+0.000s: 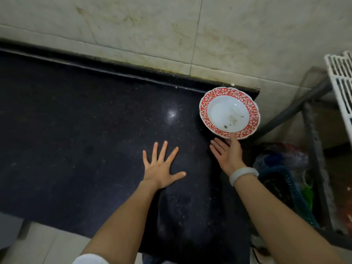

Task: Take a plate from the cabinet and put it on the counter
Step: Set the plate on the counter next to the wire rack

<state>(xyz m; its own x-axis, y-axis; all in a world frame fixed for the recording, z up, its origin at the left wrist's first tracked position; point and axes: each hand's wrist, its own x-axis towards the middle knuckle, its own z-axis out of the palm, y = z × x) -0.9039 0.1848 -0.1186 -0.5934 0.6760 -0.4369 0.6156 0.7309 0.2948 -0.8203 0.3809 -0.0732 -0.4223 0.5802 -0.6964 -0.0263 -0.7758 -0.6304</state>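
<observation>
Hard to make out in the gloom right of the bench (76, 130): a blue basket (289, 187) and crumpled bags. Cut off at the frame's right edge, a white slatted rack (341, 77). At the bench's far right corner, the red-rimmed plate (221, 111); whether overhanging the edge, unclear. Right grip (228, 155) released, fingers straight, thumb tip touching the plate's near rim. Left grip (160, 168) released, splayed flat on the bench toward its near edge.

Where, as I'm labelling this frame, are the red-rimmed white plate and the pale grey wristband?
red-rimmed white plate (225, 111): head view, on its white centre.
pale grey wristband (243, 173): head view, on its outer face.
</observation>
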